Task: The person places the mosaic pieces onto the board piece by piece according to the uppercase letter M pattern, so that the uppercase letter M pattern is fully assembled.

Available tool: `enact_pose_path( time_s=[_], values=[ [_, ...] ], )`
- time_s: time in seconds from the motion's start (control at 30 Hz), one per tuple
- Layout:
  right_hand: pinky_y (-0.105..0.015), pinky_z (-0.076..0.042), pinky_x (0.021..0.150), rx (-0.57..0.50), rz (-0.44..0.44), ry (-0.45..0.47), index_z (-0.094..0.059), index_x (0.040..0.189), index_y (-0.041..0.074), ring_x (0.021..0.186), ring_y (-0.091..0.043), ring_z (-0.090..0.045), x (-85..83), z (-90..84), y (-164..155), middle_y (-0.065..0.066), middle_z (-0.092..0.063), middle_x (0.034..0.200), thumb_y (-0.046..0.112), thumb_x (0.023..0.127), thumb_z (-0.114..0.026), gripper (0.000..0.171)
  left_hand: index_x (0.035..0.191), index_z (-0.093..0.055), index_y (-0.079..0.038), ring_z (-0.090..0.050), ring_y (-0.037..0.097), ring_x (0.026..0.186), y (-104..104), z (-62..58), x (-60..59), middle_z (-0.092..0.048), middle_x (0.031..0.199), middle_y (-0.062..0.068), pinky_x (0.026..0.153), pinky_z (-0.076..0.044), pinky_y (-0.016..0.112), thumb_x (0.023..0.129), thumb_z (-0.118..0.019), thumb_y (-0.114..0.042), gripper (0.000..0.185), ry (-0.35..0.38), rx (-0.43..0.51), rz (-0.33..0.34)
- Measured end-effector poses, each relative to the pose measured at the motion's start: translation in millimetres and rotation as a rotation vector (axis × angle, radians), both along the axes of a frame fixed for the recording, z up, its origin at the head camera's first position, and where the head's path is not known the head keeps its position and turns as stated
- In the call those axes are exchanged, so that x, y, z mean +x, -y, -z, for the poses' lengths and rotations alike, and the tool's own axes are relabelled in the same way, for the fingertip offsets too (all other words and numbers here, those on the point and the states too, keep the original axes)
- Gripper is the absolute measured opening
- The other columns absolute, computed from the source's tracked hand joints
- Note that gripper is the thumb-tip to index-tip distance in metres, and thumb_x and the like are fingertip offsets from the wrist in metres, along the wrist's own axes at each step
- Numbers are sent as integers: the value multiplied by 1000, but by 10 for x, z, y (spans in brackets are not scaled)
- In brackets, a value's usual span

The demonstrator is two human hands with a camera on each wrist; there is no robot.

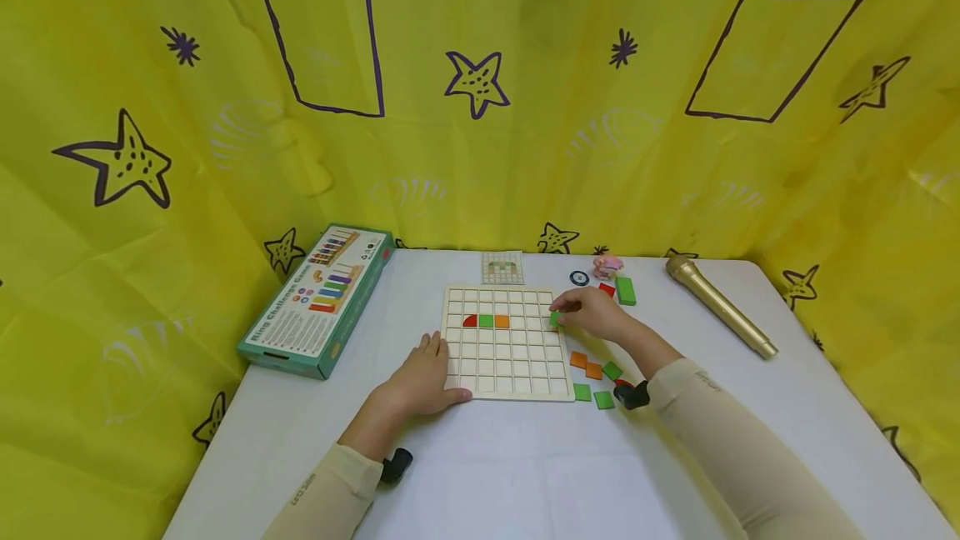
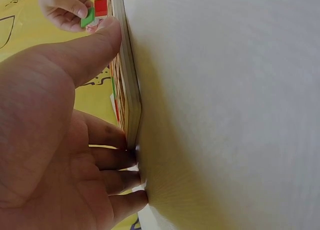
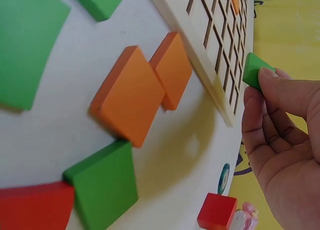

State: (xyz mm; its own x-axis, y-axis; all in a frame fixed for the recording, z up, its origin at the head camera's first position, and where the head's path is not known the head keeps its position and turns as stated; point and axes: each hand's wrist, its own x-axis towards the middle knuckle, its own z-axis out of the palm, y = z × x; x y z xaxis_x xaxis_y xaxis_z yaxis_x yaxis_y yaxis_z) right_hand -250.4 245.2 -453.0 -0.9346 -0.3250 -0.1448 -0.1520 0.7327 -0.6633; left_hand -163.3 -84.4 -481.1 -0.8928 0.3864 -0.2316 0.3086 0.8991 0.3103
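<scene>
The right hand (image 1: 596, 315) pinches a green tile (image 1: 555, 319) between thumb and fingertips at the grid board's (image 1: 506, 357) right edge (other tiles lie just beside it on the bench (image 1: 525, 473)). The left hand (image 1: 423, 377) rests flat, fingers straight, against the board's left edge.

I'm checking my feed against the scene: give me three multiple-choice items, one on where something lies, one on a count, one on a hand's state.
1. Where does the gold microphone lie?
A. right of the grid board
B. on the green box
C. under the board

2. How many coloured pieces sit in the board's cells?
A. one
B. three
C. six

3. What is the right hand doing?
A. lying flat and empty
B. gripping the microphone
C. pinching a green tile

Answers: 1 A, it lies near the table's right edge. 2 B, red, green and orange in one row. 3 C, fingertips hold the tile at the board's right edge.
</scene>
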Motion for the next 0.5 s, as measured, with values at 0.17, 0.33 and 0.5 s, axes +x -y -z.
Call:
enact_pose_path(
  time_s=[0.17, 0.33, 0.5],
  values=[
    [-36, -50, 86, 6, 8, 1, -75, 113, 10, 95, -23, -57, -37, -22, 92, -3, -70, 106, 13, 94, -72, 19, 151, -26, 15, -16, 44, 150, -9, -20, 13, -20, 161, 30, 120, -22, 50, 89, -70, -55, 103, 5, 9, -8],
    [-39, -51, 89, -9, -1, 1, -76, 111, 11, 98, -23, -59, -71, -17, 171, -4, -70, 107, 12, 94, -72, 18, 152, -26, 14, -17, 44, 150, -20, -39, 22, -21, 161, 30, 120, -23, 50, 89, -70, -55, 103, 2, 7, -9],
    [-40, -51, 93, -36, -5, 21, -76, 111, 10, 101, -23, -60, -106, 5, 265, -4, -71, 109, 12, 93, -73, 18, 151, -27, 14, -17, 44, 150, -18, -53, 23, -22, 160, 30, 120, -23, 50, 89, -70, -55, 103, -1, -4, -8]
  ],
)
